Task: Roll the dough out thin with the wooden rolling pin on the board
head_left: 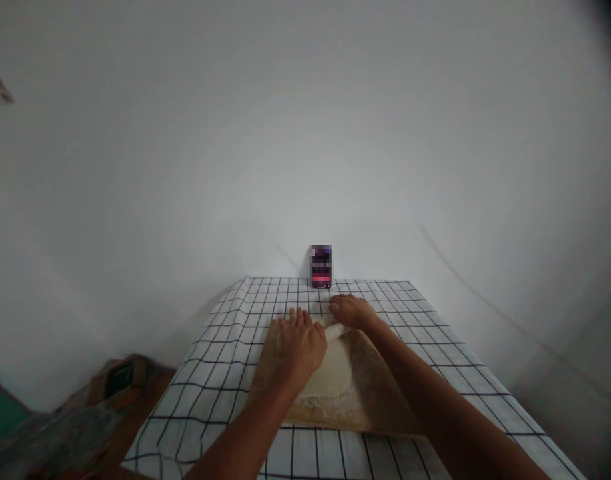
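A big pale grey wall (305,133) fills most of what you see. Below it stands a table (485,387) covered with a white cloth with black grid lines (205,373). On the cloth lies a flat brown wooden board (380,400), dusted with flour. On the board sits a flat round piece of pale dough (332,373), near the middle of the board and close under your hands.

It looks like you are in the rolling step, with the dough already spread fairly flat and wide. The next move seems to call for an even push with both palms, so the dough stays round and does not stick or tear.

Across the far edge of the dough lies a thin pale rolling pin (334,331). Your left hand (299,343) lies flat on top of it, fingers (298,319) spread wide and straight, pressing down and not wrapped around it. Your right hand (352,311) rests on the pin's far end, fingers loosely laid out; you cannot tell if they curl around it.

At the back of the table, against the wall, stands a small dark box with a red stripe (320,267), well apart from the board.
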A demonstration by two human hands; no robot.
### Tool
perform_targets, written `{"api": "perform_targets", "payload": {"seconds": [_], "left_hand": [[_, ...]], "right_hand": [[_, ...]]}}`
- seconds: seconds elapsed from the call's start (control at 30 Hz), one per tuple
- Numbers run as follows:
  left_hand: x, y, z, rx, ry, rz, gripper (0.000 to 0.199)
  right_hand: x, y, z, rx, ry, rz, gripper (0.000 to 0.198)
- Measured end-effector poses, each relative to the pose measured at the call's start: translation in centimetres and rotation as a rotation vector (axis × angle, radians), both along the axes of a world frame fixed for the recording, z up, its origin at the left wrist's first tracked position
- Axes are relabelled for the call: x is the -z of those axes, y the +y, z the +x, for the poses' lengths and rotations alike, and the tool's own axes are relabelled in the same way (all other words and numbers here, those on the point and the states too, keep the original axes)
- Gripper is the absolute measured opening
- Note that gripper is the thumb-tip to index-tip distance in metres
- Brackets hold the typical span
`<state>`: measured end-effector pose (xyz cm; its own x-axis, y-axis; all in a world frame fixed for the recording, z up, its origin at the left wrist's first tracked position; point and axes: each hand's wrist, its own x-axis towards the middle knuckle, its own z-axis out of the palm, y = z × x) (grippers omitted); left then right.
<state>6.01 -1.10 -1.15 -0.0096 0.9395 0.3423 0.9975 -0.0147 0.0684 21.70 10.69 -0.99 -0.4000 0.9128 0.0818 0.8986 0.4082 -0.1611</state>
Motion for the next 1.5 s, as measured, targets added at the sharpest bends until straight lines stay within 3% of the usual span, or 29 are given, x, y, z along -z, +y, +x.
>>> {"api": "perform_targets", "payload": {"seconds": [0.3, 0.7, 0.97, 1.13, 1.27, 1.33, 1.43, 1.5], "left_hand": [[-1.0, -2.6, 1.3, -0.003, -0.099, -0.042, 0.057], [-0.1, -7.9, 4.3, 0.115, -0.278, -0.127, 0.070], [0.4, -12.9, 5.5, 0.328, -0.316, -0.086, 0.081], [0.9, -15.9, 5.8, 0.647, -0.527, -0.235, 0.070], [-1.9, -17.3, 3.8, 0.750, -0.733, -0.323, 0.046], [-3.6, -17.0, 1.6, 0.759, -0.833, -0.255, 0.044], [-4.9, -14.5, -2.7, 0.623, -0.911, -0.164, 0.049], [-4.5, -11.9, -5.6, 0.477, -0.882, -0.092, 0.045]], "right_hand": [[-0.1, -1.8, 1.0, -0.097, -0.045, 0.095, 0.043], [1.2, -6.0, 4.7, -0.117, -0.074, 0.107, 0.044], [2.4, -11.5, 8.4, -0.200, 0.201, 0.129, 0.045], [2.2, -14.8, 9.7, -0.125, 0.161, 0.113, 0.045], [1.1, -16.0, 9.3, -0.170, 0.128, 0.108, 0.031], [0.9, -16.2, 9.4, -0.181, 0.157, 0.108, 0.026], [1.4, -15.9, 10.1, -0.070, 0.288, 0.126, 0.025], [1.9, -15.3, 10.3, 0.064, 0.476, 0.132, 0.031]]}}
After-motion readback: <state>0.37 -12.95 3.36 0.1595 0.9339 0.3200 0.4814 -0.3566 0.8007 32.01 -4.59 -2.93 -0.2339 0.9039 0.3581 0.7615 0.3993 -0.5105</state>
